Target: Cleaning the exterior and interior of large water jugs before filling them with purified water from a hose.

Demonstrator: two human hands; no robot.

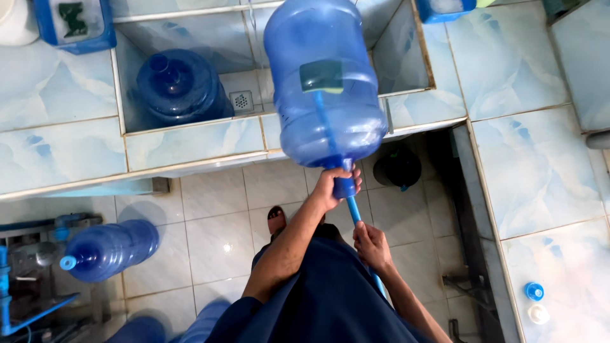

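While left hand (333, 187) grips blue jug (324, 82) neck, right hand (370, 244) holds brush rod (353, 209)

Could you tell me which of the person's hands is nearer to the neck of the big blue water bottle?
Left. The left hand grips the bottle's neck itself, while the right hand holds the blue brush handle lower down, apart from the neck.

Big blue translucent water jug (325, 82), held tipped with its neck pointing down toward the person and its base up and away, right above the grip. The left hand (333, 187) wraps the neck. A blue rod (353, 213) runs up through the mouth, a green-and-yellow sponge (322, 76) at its far end; the right hand (372, 246) clasps the rod just below.
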